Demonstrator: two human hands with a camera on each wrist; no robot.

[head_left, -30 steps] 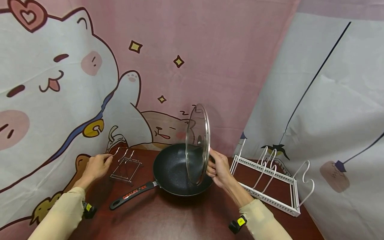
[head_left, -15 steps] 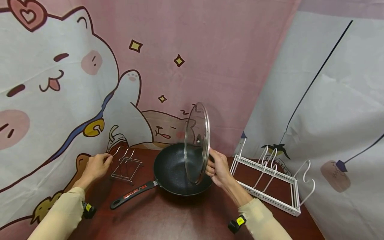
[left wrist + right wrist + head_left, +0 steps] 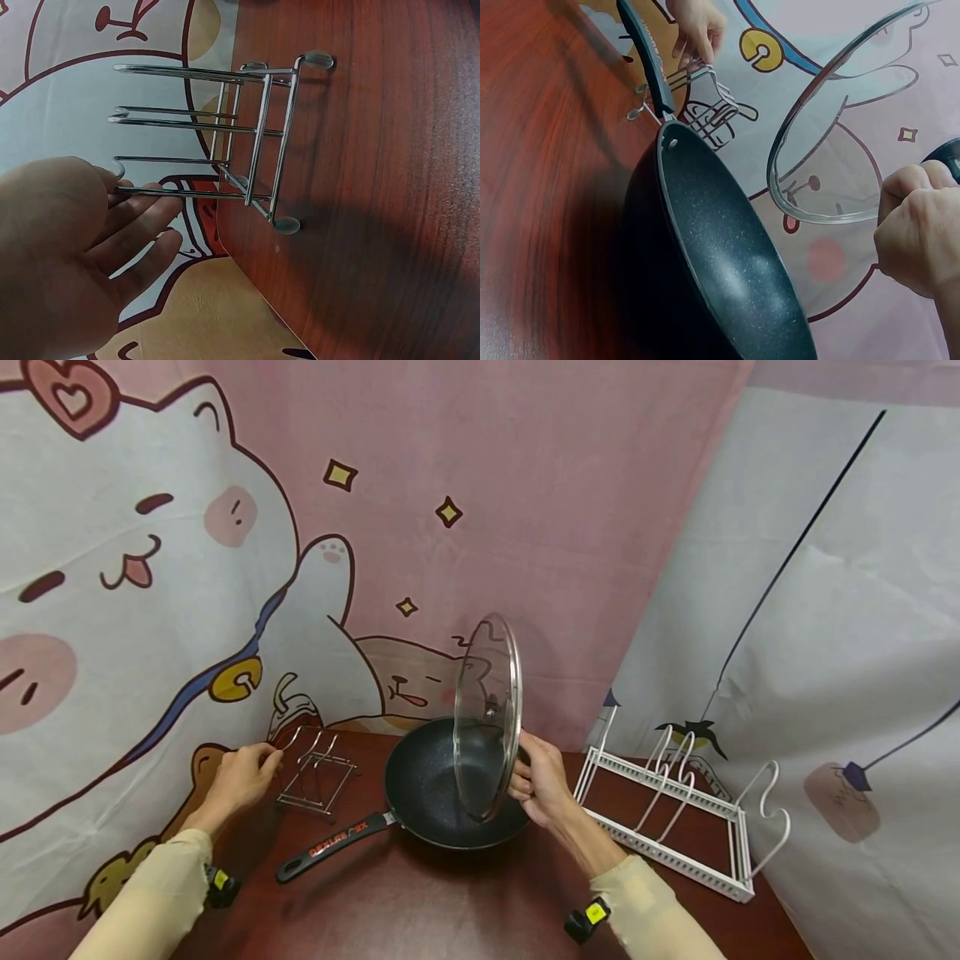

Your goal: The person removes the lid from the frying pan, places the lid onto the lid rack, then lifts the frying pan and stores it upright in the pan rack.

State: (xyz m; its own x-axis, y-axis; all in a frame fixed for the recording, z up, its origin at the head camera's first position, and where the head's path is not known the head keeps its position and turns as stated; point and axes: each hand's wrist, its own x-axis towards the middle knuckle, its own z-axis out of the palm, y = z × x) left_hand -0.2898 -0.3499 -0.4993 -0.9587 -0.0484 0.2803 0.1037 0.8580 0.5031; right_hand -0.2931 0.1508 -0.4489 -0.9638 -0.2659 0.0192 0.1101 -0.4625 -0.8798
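Observation:
My right hand [image 3: 546,781] grips a glass lid [image 3: 480,693] with a metal rim by its dark knob [image 3: 949,156], at the lid's right side. The lid stands nearly upright in the air above the right part of a black frying pan [image 3: 427,793]. Pointing front left, the pan's black handle [image 3: 337,845] has red lettering. Over at the left, my left hand [image 3: 242,781] pinches the top of an end wire on a small metal wire rack [image 3: 257,132]. In the left wrist view the thumb lies over that wire, while the other fingers are partly extended.
A white rack [image 3: 660,852] with tall curved dividers stands on the right of the dark red table [image 3: 420,918]. Behind the table hangs a pink and white cartoon cloth [image 3: 540,527], close to the pan and the wire rack.
My right hand and the lid have moved slightly left over the pan. The left hand, wire rack and pan stay where they were.

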